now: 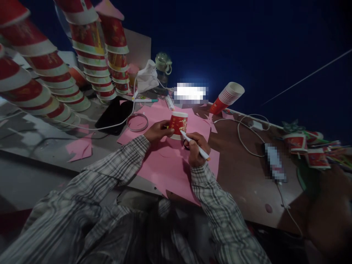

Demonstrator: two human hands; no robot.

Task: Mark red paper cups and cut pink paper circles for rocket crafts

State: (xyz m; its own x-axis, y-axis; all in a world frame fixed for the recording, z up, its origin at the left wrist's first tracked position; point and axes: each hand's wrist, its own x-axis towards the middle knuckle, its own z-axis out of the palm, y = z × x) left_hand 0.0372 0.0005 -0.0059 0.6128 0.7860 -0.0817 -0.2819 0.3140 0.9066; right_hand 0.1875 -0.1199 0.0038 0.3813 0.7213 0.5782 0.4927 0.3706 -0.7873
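In the middle of the view, my left hand (159, 131) grips the left side of a red paper cup (178, 123) with gold print and white bands at its top and bottom. My right hand (198, 146) is closed around a white marker (202, 151) with an orange end. The marker's tip meets the printed front of the cup, or lies just before it. A small dark loop shows by the right fingers; what it belongs to is unclear. Beneath both hands are sheets of pink paper (167, 165). A roll of tape (137, 122) lies left of my left hand.
Towers of red and white cups (93, 62) stand at left, near a black phone (114, 115). Behind are a water bottle (162, 69) and a stack of cups (228, 96). At right lie a charging phone (275, 161), cables, and a person's blurred arm (330, 209).
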